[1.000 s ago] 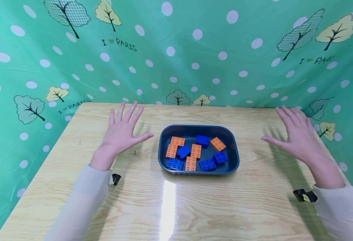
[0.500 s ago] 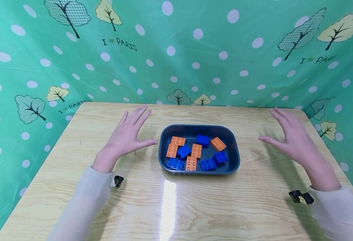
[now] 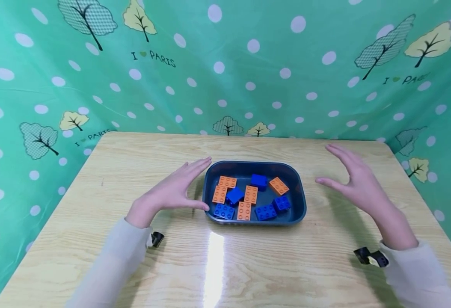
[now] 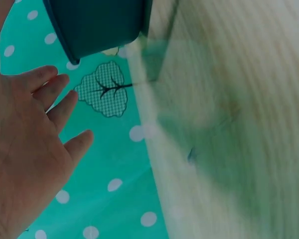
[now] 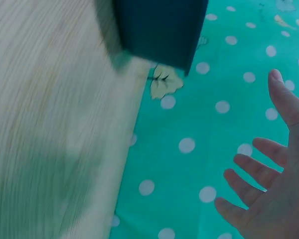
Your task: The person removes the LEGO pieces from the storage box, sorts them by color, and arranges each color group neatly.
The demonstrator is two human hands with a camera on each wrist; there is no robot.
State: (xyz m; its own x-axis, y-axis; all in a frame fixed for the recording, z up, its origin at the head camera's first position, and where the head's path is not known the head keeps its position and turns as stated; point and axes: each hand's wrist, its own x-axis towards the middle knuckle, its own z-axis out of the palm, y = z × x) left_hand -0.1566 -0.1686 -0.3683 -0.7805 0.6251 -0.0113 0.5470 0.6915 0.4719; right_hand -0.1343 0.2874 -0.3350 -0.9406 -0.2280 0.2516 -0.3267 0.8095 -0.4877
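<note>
A dark blue tray (image 3: 262,167) with rounded corners lies mid-table, holding several orange toy bricks (image 3: 250,194) and several blue toy bricks (image 3: 265,211). My left hand (image 3: 173,188) is at the tray's left end, thumb and fingers spread apart. Its thumb tip is right by the front left corner; whether it touches the rim I cannot tell. To the right of the tray, my right hand (image 3: 358,186) hovers apart from it, fingers extended and thumb pointing toward it. Both palms face the tray. The tray's outer wall (image 4: 97,25) shows in the left wrist view, and its other end (image 5: 159,30) in the right wrist view.
The tray stands on a light wooden table (image 3: 271,265) with a bright glare streak in front. Green dotted cloth (image 3: 225,77) printed with trees hangs behind the table and along both sides. Black straps or mounts (image 3: 371,257) sit at the sleeve cuffs.
Both hands have moved inward toward the tray. The left hand has come rightward to the tray's left end; the right hand has shifted left. The tray and bricks have stayed put.
</note>
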